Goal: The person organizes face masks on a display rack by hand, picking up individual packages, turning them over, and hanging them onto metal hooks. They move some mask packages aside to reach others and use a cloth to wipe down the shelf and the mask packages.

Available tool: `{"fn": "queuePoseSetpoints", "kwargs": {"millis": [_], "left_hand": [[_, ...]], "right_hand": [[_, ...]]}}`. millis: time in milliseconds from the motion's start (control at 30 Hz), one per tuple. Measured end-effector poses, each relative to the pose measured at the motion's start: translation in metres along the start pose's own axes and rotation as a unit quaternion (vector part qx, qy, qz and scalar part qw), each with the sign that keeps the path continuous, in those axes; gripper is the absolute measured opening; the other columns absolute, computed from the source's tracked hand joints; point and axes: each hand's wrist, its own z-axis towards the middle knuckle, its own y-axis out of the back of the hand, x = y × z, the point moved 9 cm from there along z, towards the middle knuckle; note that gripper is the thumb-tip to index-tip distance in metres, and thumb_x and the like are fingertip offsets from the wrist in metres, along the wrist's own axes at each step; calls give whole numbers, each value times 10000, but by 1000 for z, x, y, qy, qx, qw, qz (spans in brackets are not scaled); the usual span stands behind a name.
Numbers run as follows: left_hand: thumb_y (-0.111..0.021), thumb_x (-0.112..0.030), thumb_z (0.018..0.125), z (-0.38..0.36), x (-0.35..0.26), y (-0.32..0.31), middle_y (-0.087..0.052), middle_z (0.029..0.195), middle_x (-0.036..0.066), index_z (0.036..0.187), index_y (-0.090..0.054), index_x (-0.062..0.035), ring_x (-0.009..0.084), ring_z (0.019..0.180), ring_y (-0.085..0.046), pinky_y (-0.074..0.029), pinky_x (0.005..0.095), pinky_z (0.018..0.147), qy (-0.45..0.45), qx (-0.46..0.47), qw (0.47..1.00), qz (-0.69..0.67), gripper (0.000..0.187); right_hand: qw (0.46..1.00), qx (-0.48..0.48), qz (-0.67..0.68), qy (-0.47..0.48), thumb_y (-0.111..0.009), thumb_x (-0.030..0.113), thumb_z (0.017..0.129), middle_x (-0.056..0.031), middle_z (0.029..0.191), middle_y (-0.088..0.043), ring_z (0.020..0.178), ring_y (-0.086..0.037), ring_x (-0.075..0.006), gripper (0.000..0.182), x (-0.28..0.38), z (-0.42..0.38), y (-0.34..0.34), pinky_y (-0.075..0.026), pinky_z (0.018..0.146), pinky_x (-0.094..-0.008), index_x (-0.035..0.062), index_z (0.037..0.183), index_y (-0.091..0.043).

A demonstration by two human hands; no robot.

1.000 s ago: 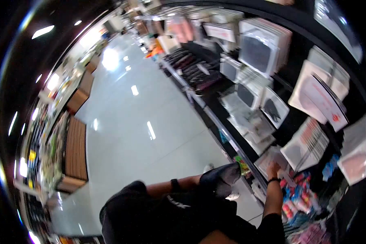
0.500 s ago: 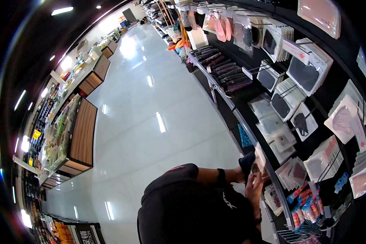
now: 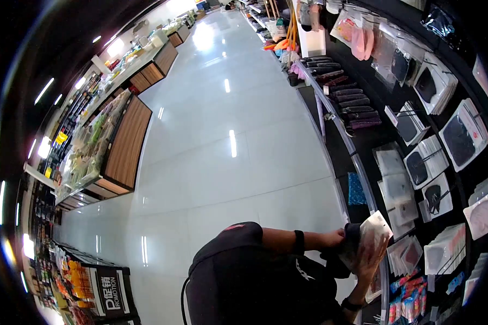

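My left hand [image 3: 335, 238], on the arm with a black wristband, is closed against a dark cloth-like item [image 3: 351, 236]; its exact kind I cannot make out. The fingers of my right hand [image 3: 367, 261] wrap round a flat clear plastic package [image 3: 378, 226] with a pale card end. The package is tilted up beside the dark item and overlaps it. Both hands are close together in front of the shelf rail [image 3: 366, 187].
At right, a dark display wall carries hanging packets [image 3: 461, 135] on hooks. Dark folded items [image 3: 352, 103] lie along the shelf. Across the tiled floor [image 3: 217, 157] stands a wood-panelled produce counter [image 3: 127, 143]. A promotion sign [image 3: 111, 292] is at lower left.
The view has swung so the shelf sits further right. My right hand has raised and tilted the package, and my left hand now shows beside the dark item.
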Motion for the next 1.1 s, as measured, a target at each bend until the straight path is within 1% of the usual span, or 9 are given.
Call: {"fn": "queuePoseSetpoints", "kwargs": {"millis": [300, 500, 600, 733, 767, 833, 900, 1000, 1100], "left_hand": [[-646, -188, 937, 40, 20, 3, -594, 1195, -2, 1275, -574, -56, 115, 1090, -519, -456, 303, 949, -150, 142, 969, 138, 370], [-786, -307, 769, 51, -54, -56, -586, 1194, 139, 1266, -560, -69, 266, 1116, -569, -405, 322, 1013, -484, -33, 736, 472, 596], [-751, -252, 801, 60, -78, -85, -631, 1041, 110, 1159, -607, -65, 235, 984, -617, -470, 318, 895, -488, -57, 771, 405, 428], [-595, -236, 945, 181, -6, -75, -647, 947, 93, 1007, -639, -53, 190, 865, -624, -497, 308, 765, -375, 231, 895, 68, 198], [-576, -235, 958, 137, -39, -99, -650, 939, 89, 1019, -638, -56, 187, 844, -622, -495, 306, 760, -397, 56, 881, 252, 198], [-614, -280, 929, 137, -29, -79, -647, 907, 91, 1077, -628, -62, 198, 813, -635, -494, 294, 730, -293, -88, 952, 23, 264], [-708, -319, 832, 102, -41, -79, -640, 891, 112, 1083, -625, -50, 227, 829, -656, -493, 287, 718, -514, -132, 665, 526, 377], [-733, -250, 823, 95, -47, -93, -657, 979, 89, 1151, -590, -31, 194, 884, -649, -495, 296, 750, -130, -177, 748, 626, 420], [-727, -227, 836, 104, -32, -71, -657, 1012, 71, 1173, -582, -31, 175, 904, -642, -497, 299, 758, -205, -179, 888, 371, 416]], "right_hand": [[977, -39, 118, -172, -695, 396, 875, -252, 1380, -478, 1280, -466, -385, 712, -63, 8, 7, -371, 1065, -489, 57, 1435, -415], [969, -61, 196, -137, -714, 537, 793, -270, 1311, -509, 1180, -488, -403, 820, -41, 2, 42, -380, 996, -485, 47, 1405, -471], [987, -25, 122, -97, -686, 563, 802, -272, 1298, -471, 1175, -446, -397, 833, -52, -2, 63, -357, 999, -506, 56, 1422, -457], [991, 1, 116, -64, -660, 604, 808, -258, 1335, -389, 1227, -372, -418, 873, -67, -12, 69, -312, 1026, -530, 71, 1455, -417], [994, -11, 102, -28, -663, 601, 809, -267, 1360, -382, 1251, -366, -428, 877, -74, -13, 69, -310, 1033, -535, 78, 1465, -405], [995, -18, 102, 14, -674, 509, 821, -267, 1409, -387, 1277, -382, -410, 839, -77, -8, 70, -306, 1057, -505, 50, 1466, -396], [996, 4, 92, -7, -737, 349, 802, -247, 1461, -380, 1286, -414, -368, 845, -79, 6, 72, -304, 1084, -447, 17, 1479, -354], [976, -9, 217, -29, -767, 295, 791, -239, 1468, -374, 1300, -408, -341, 901, -86, 17, 64, -327, 1075, -443, 23, 1505, -290], [933, 33, 314, -170, -786, 269, 789, -220, 1416, -431, 1213, -487, -300, 943, -133, 11, 35, -443, 960, -394, 20, 1516, -239]]}}
